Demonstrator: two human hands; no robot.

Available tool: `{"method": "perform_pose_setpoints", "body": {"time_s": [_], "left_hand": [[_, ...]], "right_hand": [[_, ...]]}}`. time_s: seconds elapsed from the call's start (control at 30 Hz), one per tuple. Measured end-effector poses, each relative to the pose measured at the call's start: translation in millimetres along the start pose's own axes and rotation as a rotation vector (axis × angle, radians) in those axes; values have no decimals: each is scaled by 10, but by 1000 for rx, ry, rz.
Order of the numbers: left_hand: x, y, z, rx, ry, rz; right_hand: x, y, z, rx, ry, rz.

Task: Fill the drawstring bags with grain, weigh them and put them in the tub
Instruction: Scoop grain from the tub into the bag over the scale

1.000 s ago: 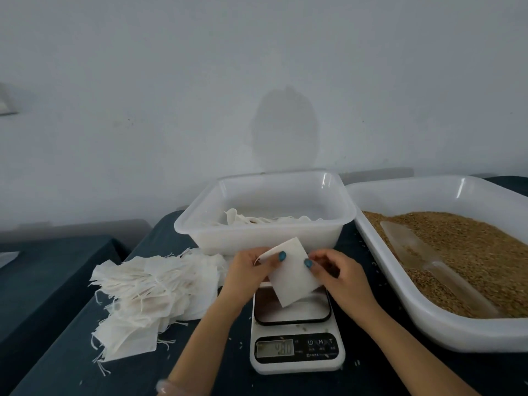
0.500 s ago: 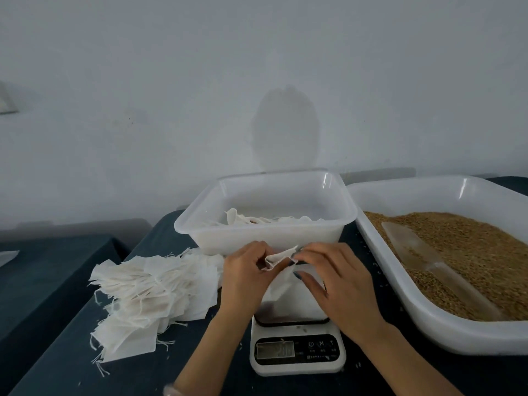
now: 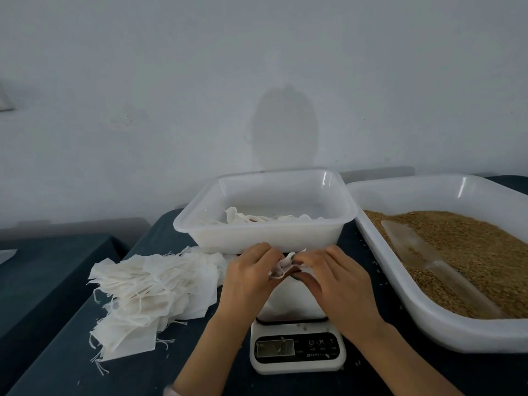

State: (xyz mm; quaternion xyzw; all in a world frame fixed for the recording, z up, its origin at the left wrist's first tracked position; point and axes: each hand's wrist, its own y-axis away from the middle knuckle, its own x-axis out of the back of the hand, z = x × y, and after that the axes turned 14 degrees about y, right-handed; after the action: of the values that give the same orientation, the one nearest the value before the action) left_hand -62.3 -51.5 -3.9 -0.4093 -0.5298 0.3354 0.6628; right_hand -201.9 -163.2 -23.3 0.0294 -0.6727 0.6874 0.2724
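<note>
My left hand (image 3: 250, 277) and my right hand (image 3: 340, 284) both pinch the top rim of one small white drawstring bag (image 3: 285, 265), which hangs over the kitchen scale (image 3: 297, 352). The bag's mouth is spread a little between my fingertips. A heap of empty white bags (image 3: 148, 290) lies to the left on the dark cloth. Behind my hands stands the white tub (image 3: 265, 232) with several bags inside. At the right a large white tray (image 3: 445, 330) holds brown grain (image 3: 471, 252) with a clear scoop (image 3: 423, 258) lying on it.
A dark blue cloth (image 3: 57, 352) covers the table; a second dark surface (image 3: 43, 270) sits lower at the left. A pale wall rises close behind the tub. Loose grains lie scattered around the scale.
The flat bag held up between my hands has been lowered and its mouth pulled apart. Both hands have closed in over the scale's plate.
</note>
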Motion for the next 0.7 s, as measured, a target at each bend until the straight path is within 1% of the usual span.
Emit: {"method": "perform_pose_setpoints", "body": {"time_s": [0.07,0.13,0.17,0.23,0.3,0.37,0.5,0.6,0.7], "left_hand": [[1,-8,19,-36,0,-5],[-3,-12,39,-9,34,-26],[-2,-13,53,42,78,-50],[10,-26,84,218,227,-128],[18,-17,107,376,362,-264],[3,5,132,456,416,-370],[-14,23,122,537,428,-380],[-1,17,76,550,445,-359],[2,5,61,591,468,-372]], "right_hand": [[-1,2,10,-23,-20,5],[-16,11,19,-5,-44,2],[-24,15,22,4,-48,-3],[-31,15,19,-2,-45,-11],[-22,6,20,1,-52,-1],[0,-13,4,37,-86,8],[57,-41,-43,58,-153,-51],[86,-21,-42,72,-174,-124],[91,-13,-32,108,-119,-159]]}}
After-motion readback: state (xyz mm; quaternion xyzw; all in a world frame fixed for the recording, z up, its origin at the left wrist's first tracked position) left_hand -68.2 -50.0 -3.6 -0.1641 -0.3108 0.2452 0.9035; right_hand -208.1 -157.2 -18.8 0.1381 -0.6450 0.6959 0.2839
